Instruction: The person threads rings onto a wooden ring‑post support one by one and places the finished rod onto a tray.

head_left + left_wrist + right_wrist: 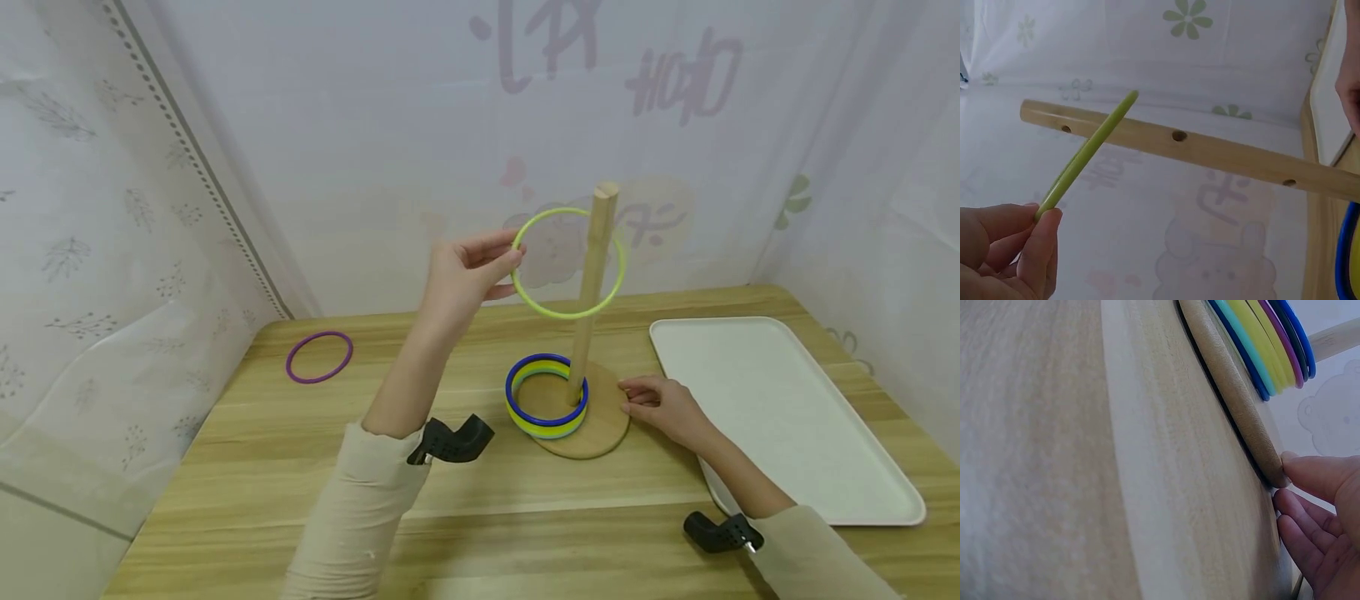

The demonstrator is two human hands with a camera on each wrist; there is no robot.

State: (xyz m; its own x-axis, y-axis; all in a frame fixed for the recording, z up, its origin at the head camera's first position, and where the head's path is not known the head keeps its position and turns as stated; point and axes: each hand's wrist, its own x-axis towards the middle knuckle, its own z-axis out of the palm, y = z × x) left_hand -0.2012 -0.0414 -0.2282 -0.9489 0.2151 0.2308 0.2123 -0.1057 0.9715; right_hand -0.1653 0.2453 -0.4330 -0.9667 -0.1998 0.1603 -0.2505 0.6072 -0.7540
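A yellow-green ring (564, 316) is pinched at its left side between the thumb and fingers of my left hand (468, 271). It hangs tilted near the top of an upright wooden post (592, 267), which appears to pass through it. In the left wrist view, the ring (1088, 153) crosses in front of the post (1229, 156), whose side has drilled holes. At the foot, a stack of coloured rings (546, 423) encircles the post, a blue one uppermost. My right hand (671, 408) grips the edge of the round wooden base (603, 425), its thumb (1316, 475) against the rim.
A purple ring (319, 380) lies alone on the wooden table (247, 467) at the back left. To the right, a white tray (780, 417) lies beside my right forearm. Printed curtains (360, 167) hang behind and at both sides.
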